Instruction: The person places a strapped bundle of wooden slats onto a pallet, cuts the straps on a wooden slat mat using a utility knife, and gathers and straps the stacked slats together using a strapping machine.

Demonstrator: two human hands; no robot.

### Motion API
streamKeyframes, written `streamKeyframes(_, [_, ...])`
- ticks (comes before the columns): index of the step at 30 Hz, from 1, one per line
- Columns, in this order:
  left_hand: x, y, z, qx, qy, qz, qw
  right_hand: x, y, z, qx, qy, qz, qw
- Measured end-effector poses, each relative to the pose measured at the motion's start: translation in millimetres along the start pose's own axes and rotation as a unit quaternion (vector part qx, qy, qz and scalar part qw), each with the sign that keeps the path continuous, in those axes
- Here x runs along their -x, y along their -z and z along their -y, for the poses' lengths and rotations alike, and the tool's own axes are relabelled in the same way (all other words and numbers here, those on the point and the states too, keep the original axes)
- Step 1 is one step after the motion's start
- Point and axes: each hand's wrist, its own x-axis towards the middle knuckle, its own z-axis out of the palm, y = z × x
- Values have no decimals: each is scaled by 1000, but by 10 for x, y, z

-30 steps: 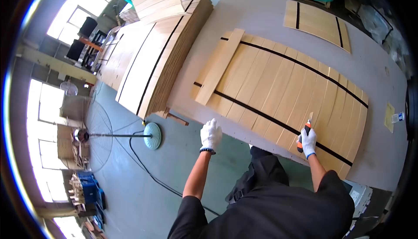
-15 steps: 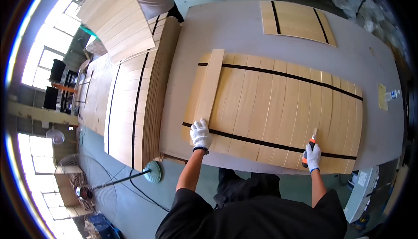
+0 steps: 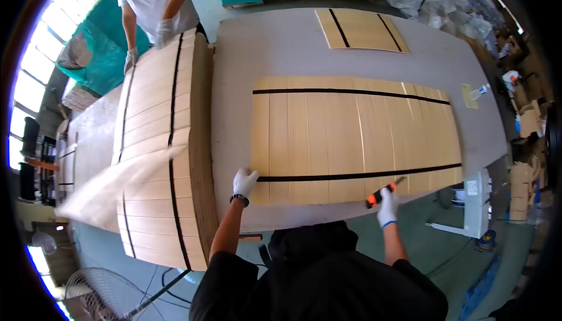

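Observation:
My left hand (image 3: pixel 244 183), in a white glove, is at the lower left corner of a slatted wooden panel (image 3: pixel 328 139), beside the end of its lower black strip (image 3: pixel 351 176). Its thumb stands apart from the fingers and nothing shows in it. My right hand (image 3: pixel 387 208), also gloved, grips an orange and black utility knife (image 3: pixel 379 195) over the panel's front edge, blade pointing up and right. A pale, motion-blurred slat (image 3: pixel 111 186) lies across or above the panel stack on the left; its contact is unclear.
A tall stack of strapped panels (image 3: pixel 155 116) stands left of the grey table (image 3: pixel 269 43). Behind it a co-worker (image 3: pixel 155 2) has both gloved hands at its far end. A smaller panel (image 3: pixel 362 29) lies at the table's back. A fan (image 3: pixel 96 292) stands lower left.
The loose slat has left the panel and is now a blur to the left. My left hand is at the panel's edge. The knife has tilted rightward. The co-worker's raised panel is down on the stack.

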Motion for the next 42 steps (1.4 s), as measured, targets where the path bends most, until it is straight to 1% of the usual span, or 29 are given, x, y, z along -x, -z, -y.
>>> streamKeyframes(1, [-108,-65,33,1,2,42,999,458,-288,197,-70,-51,19,996])
streamKeyframes(2, [-160,-203,152,19,-47,2,999,435,-213,49,-84,-38,27,995])
streamKeyframes(3, [-225,115,-147,33,18,110,993,755,-408,86,-113,-88,65,988])
streamKeyframes(4, [-273,72,-67,48,11,119,992,1100,-626,161,-137,-139,101,976])
streamKeyframes(5, [-341,18,-7,65,4,123,990,1263,-694,189,-136,-133,131,973])
streamKeyframes(6, [-406,-72,27,76,28,106,991,1336,-751,193,-144,-139,127,971])
streamKeyframes(9, [-289,-86,-65,141,-49,99,984,1464,-959,204,-149,-139,126,971])
streamKeyframes(10, [-360,10,-103,80,-37,176,981,1489,-1045,235,-139,-131,127,973])
streamKeyframes(11, [-327,42,-114,83,-24,188,978,1507,-1122,256,-165,-116,138,970])
streamKeyframes(13, [-306,22,-113,60,-59,144,986,1573,-1331,414,-146,-96,184,967])
streamKeyframes(15, [-274,-42,-92,41,-93,113,988,1582,-1516,536,-167,-99,261,946])
streamKeyframes(17, [-85,26,-219,22,-82,102,991,1664,-1727,716,-119,-107,285,945])
streamKeyframes(19, [182,99,-335,-3,-84,83,993,1783,-1940,894,-68,-81,315,943])
streamKeyframes(20, [316,80,-334,-11,-81,74,994,1841,-2008,966,-63,-82,311,945])
streamKeyframes(22, [555,-53,-150,-12,-93,54,994,1895,-2067,949,-40,-76,297,951])
streamKeyframes(23, [639,-140,-38,-35,-82,55,995,1904,-2082,961,-26,-57,311,948])
streamKeyframes(24, [741,-221,53,-39,-100,52,993,1842,-2078,883,11,-43,322,946])
streamKeyframes(25, [871,-278,59,-49,-85,44,994,1785,-2068,804,48,-29,332,942])
streamKeyframes(27, [1014,-247,-48,-65,-47,67,994,1822,-2129,859,40,-22,361,931])
streamKeyframes(28, [1023,-292,-66,-57,-53,63,995,1767,-2109,834,33,-43,377,924])
streamKeyframes(29, [1004,-298,-54,-54,-58,58,995,1705,-2108,821,14,-86,393,915])
streamKeyframes(31, [884,-346,-12,15,-43,99,994,1632,-2143,830,-90,-162,417,890])
streamKeyframes(32, [827,-398,40,61,-28,109,992,1582,-2153,842,-136,-202,433,868])
streamKeyframes(33, [827,-380,69,73,-39,111,990,1587,-2178,870,-196,-226,451,841])
streamKeyframes(35, [803,-359,53,100,-61,117,986,1632,-2277,1050,-261,-262,482,794])
streamKeyframes(37, [796,-330,34,125,-48,138,981,1646,-2359,1170,-309,-266,526,746])
streamKeyframes(39, [791,-257,-16,150,-41,155,976,1658,-2415,1259,-311,-257,553,729])
streamKeyframes(40, [785,-246,-38,128,-22,154,979,1707,-2459,1327,-316,-259,557,723])
streamKeyframes(42, [794,-270,-46,59,-21,146,987,1736,-2492,1400,-330,-264,573,702])
